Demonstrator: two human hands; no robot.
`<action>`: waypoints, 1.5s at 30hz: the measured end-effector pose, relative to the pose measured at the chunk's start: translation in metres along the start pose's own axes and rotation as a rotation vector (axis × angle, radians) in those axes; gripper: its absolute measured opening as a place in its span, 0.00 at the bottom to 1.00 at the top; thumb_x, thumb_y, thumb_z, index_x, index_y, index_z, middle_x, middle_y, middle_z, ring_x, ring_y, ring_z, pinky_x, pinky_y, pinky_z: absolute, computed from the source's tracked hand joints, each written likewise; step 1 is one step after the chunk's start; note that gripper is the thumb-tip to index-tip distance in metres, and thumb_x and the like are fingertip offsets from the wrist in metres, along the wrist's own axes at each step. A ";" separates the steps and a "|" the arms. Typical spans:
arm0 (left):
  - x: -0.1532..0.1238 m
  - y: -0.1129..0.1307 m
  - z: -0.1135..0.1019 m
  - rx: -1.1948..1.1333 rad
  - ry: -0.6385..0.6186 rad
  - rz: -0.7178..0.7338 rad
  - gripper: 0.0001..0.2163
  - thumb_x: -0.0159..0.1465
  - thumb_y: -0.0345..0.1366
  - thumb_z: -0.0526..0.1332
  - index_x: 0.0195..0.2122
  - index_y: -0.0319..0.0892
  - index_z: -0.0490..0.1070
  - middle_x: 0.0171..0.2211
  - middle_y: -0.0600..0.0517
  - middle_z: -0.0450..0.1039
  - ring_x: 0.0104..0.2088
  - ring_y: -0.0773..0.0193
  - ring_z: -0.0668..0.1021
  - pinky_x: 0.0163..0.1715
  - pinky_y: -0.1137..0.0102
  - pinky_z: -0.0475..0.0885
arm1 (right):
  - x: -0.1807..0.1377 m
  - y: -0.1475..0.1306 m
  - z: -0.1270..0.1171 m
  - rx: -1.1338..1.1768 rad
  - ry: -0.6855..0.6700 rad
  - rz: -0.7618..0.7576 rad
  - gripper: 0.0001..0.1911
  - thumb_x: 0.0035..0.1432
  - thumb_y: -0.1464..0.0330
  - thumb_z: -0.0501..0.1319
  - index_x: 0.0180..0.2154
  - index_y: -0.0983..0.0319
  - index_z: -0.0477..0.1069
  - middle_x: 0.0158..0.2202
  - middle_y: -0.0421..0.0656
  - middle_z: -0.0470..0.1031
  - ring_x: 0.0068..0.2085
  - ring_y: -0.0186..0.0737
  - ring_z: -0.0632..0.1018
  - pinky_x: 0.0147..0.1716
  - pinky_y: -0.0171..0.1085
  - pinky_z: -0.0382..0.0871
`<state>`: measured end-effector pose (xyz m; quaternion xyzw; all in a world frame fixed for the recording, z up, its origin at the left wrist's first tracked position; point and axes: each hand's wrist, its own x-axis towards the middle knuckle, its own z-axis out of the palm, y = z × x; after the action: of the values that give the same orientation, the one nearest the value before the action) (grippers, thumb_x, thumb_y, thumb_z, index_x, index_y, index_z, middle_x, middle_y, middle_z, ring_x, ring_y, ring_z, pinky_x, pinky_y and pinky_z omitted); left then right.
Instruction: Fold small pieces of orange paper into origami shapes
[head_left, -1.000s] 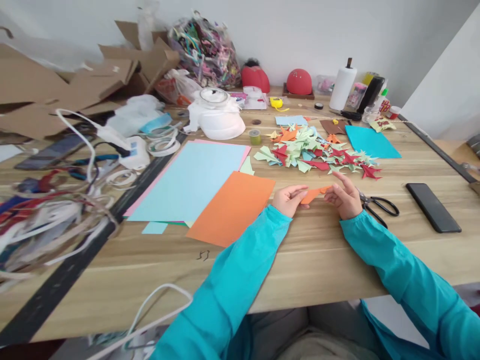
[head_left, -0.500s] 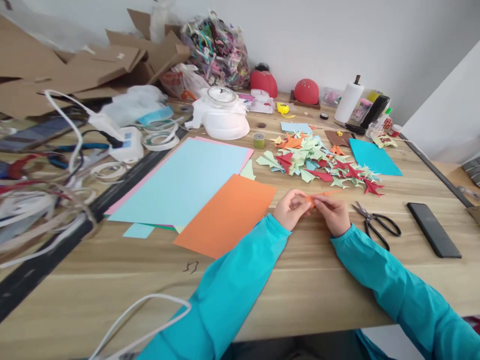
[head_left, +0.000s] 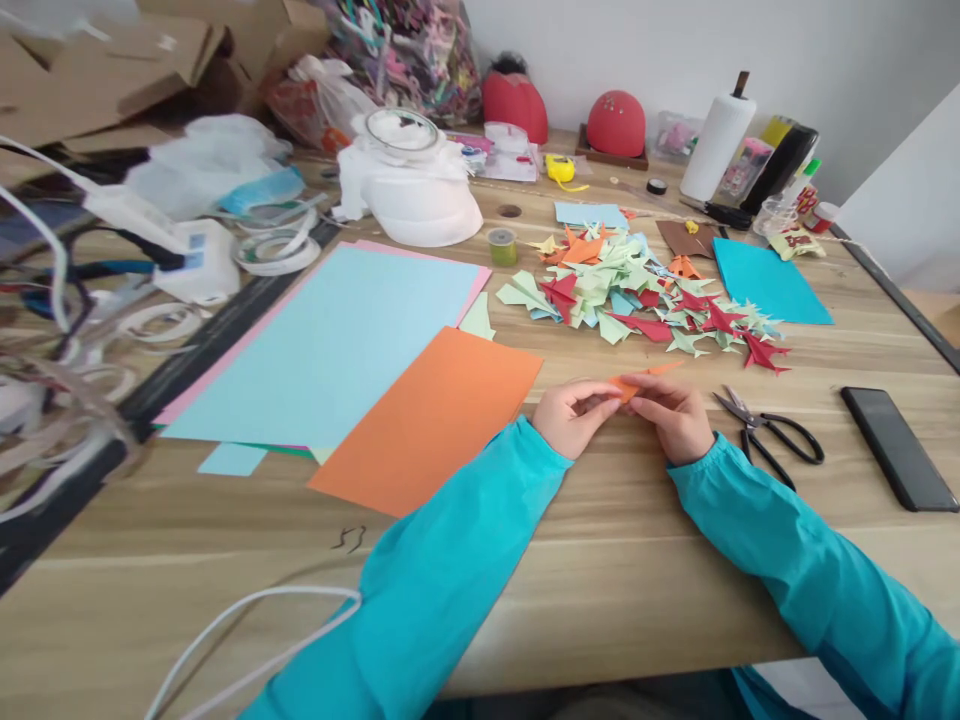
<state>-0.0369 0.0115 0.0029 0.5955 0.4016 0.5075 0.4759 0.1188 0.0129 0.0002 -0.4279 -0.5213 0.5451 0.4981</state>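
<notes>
Wood-grain table (head_left: 600, 590), white wall (head_left: 585, 50): folding part done

Left hand (head_left: 576, 415) and right hand (head_left: 675, 415), both nearly closed, pinch 1 folded orange paper (head_left: 625, 389) between them, seemingly part-made. Beyond them, a heap of folded paper pieces (head_left: 622, 275) looks finished; left of them, an orange sheet (head_left: 435, 420) and a pale blue sheet (head_left: 330, 345) lie unfolded. Black-handled scissors (head_left: 766, 421) rest beside the right hand.

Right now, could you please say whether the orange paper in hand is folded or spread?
Folded: the orange paper tapers to a slim point past the right hand, which hides part.
</notes>
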 end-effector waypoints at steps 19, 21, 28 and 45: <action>-0.001 0.007 0.002 -0.071 0.015 -0.091 0.08 0.52 0.38 0.62 0.29 0.38 0.71 0.25 0.51 0.74 0.25 0.68 0.75 0.27 0.73 0.72 | 0.000 0.002 0.002 -0.087 0.045 0.006 0.14 0.43 0.62 0.66 0.35 0.58 0.76 0.33 0.41 0.78 0.31 0.37 0.76 0.34 0.40 0.72; -0.001 0.005 0.003 -0.093 -0.005 -0.055 0.09 0.50 0.37 0.64 0.30 0.38 0.72 0.29 0.49 0.74 0.28 0.67 0.75 0.29 0.72 0.72 | 0.000 0.002 0.002 -0.088 0.034 -0.012 0.13 0.44 0.62 0.65 0.35 0.58 0.76 0.34 0.41 0.77 0.33 0.38 0.76 0.35 0.39 0.72; 0.000 0.004 0.002 -0.023 0.001 0.010 0.06 0.51 0.34 0.63 0.29 0.38 0.74 0.28 0.49 0.72 0.28 0.67 0.75 0.29 0.72 0.71 | 0.000 0.002 0.002 -0.054 0.011 -0.004 0.12 0.44 0.63 0.65 0.35 0.57 0.76 0.33 0.41 0.77 0.31 0.37 0.76 0.34 0.38 0.72; 0.003 -0.002 -0.001 -0.073 0.092 -0.075 0.06 0.48 0.34 0.64 0.26 0.38 0.74 0.29 0.49 0.73 0.27 0.67 0.74 0.28 0.71 0.72 | -0.007 -0.005 0.008 -0.247 0.055 -0.141 0.16 0.53 0.62 0.58 0.45 0.56 0.71 0.27 0.39 0.74 0.28 0.35 0.74 0.31 0.38 0.71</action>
<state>-0.0376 0.0148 0.0014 0.5381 0.4263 0.5305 0.4972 0.1127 0.0047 0.0054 -0.4631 -0.5994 0.4282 0.4928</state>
